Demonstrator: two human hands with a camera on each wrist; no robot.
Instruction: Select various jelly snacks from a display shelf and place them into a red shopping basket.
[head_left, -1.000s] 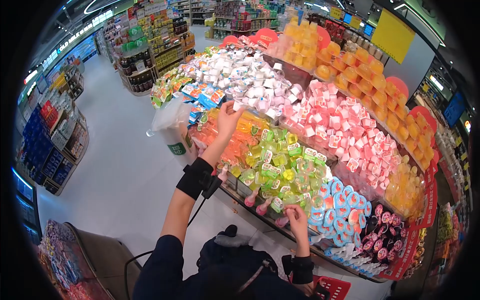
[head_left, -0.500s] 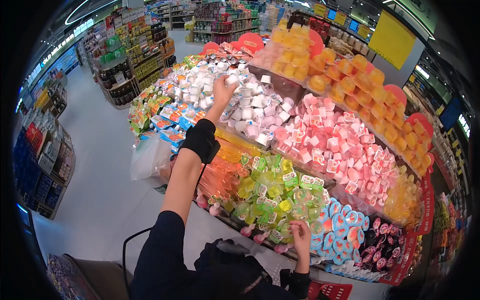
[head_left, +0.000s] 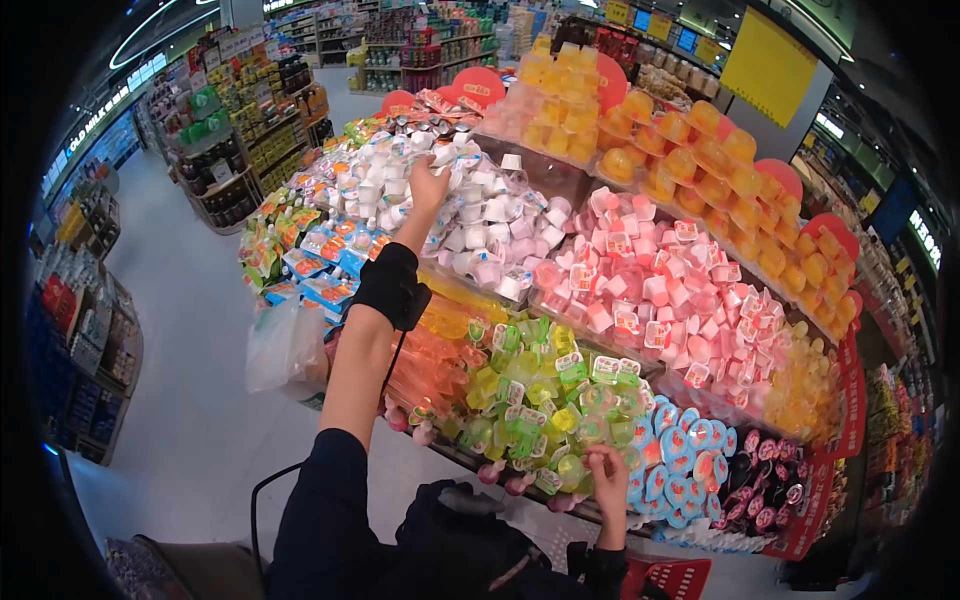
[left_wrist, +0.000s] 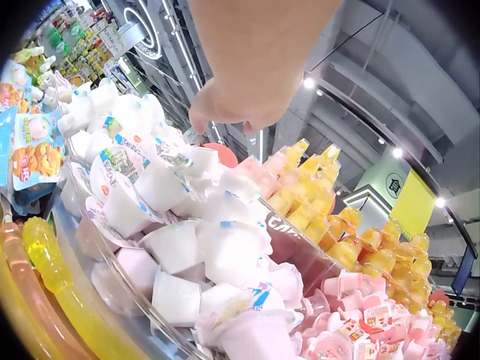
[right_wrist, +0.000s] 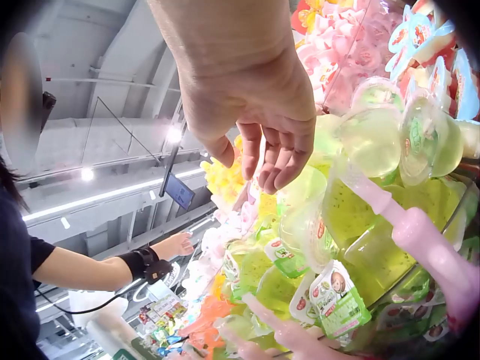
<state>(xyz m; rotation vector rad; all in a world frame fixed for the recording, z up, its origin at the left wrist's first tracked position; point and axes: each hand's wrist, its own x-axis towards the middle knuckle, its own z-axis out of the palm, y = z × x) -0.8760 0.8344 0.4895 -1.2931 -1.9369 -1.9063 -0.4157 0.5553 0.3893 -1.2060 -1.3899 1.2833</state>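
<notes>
My left hand (head_left: 430, 188) reaches over the heap of white jelly cups (head_left: 485, 215), its fingertips right at the cups in the head view. In the left wrist view the left hand (left_wrist: 251, 82) shows mostly its wrist and palm side, fingers foreshortened; I cannot tell whether they pinch a cup. White cups with printed lids (left_wrist: 176, 247) lie piled below it. My right hand (head_left: 607, 478) hangs loosely curled by the front edge of the green jelly cups (head_left: 525, 385). Nothing lies between its fingers (right_wrist: 281, 157) in the right wrist view, which shows green cups beside and below them.
Pink jelly cups (head_left: 650, 275) and stacked orange cups (head_left: 690, 160) fill the back and right. Blue-lidded cups (head_left: 680, 450) lie right of the green ones. A translucent plastic bag (head_left: 285, 345) hangs at the left corner. A red basket (head_left: 680, 578) is low at the right.
My left hand has moved forward from above the orange and yellow jelly sticks to the white cups, then slightly left. The right hand stays near the green cups. The head view has shifted.
</notes>
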